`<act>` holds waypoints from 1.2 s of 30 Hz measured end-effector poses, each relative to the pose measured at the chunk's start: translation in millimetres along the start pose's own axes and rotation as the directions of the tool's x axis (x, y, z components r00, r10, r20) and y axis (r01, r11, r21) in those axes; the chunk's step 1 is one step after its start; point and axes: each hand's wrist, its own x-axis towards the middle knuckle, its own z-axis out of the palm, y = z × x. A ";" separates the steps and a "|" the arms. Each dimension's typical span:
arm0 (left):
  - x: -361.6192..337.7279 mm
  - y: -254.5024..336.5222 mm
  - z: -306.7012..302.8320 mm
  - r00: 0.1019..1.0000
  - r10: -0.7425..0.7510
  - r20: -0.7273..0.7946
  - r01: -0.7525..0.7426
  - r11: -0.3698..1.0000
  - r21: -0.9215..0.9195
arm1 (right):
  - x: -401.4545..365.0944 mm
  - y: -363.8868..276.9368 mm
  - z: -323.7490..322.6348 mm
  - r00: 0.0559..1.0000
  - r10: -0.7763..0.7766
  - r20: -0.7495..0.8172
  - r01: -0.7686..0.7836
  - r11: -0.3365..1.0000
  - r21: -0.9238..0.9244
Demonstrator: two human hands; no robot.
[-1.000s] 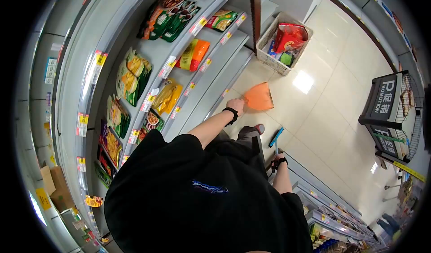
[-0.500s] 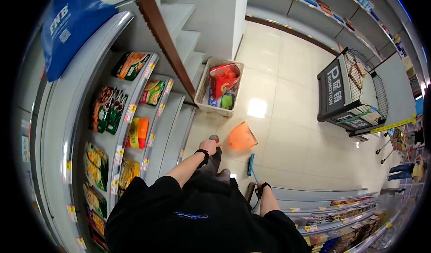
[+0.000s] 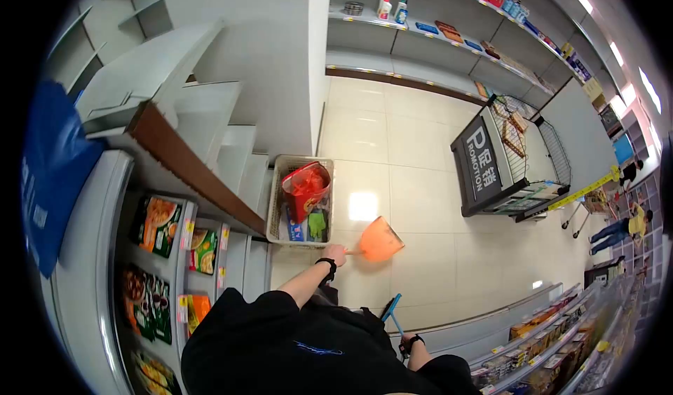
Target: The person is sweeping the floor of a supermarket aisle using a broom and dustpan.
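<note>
Left grip (image 3: 336, 255) clenched on orange dustpan (image 3: 381, 241), right grip (image 3: 408, 342) wrapped around blue brush (image 3: 392, 307), basket (image 3: 276, 197) near left grip.

A shop, with price-tagged shelves (image 3: 186, 255) and a "PROMOTION" display bin (image 3: 484, 158).

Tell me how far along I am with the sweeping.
The open floor looks clean, so that part may be done; the basket is already loaded. Your left hand holds the dustpan, your right hand the brush, apart from each other. No sweepings show in the dustpan, and whether any dirt is left I can't tell.
</note>
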 end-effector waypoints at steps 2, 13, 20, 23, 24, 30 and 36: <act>19.7 18.3 -25.0 1.000 -0.017 0.008 0.017 1.000 -0.022 | -17.2 -8.2 -8.5 1.000 0.026 -0.014 -0.026 1.000 0.001; 167.1 82.5 -75.5 0.997 -0.055 -0.051 0.052 0.997 -0.053 | 23.6 -75.4 -88.2 0.986 0.156 -0.051 -0.094 0.791 0.604; 279.0 129.3 -98.2 0.984 -0.167 -0.058 0.165 0.986 -0.027 | 36.0 -171.0 -218.0 0.992 0.119 -0.029 -0.086 0.850 0.520; 320.5 149.6 -99.3 0.983 -0.170 -0.071 0.170 0.985 -0.006 | 93.6 -196.4 -280.2 0.996 0.042 -0.074 -0.017 0.949 0.314; 333.7 158.6 -104.0 0.983 -0.158 -0.092 0.158 0.987 -0.011 | 96.6 -212.6 -304.3 0.999 0.051 0.017 -0.053 0.901 0.430; 373.0 209.4 -141.3 0.955 -0.262 -0.139 0.259 0.965 -0.039 | 136.5 -295.2 -412.1 0.995 -0.085 -0.048 0.097 0.899 0.427; 416.6 211.3 -177.4 0.953 -0.243 -0.181 0.242 0.970 -0.023 | 148.8 -383.8 -450.9 0.984 -0.105 -0.145 0.135 0.966 0.219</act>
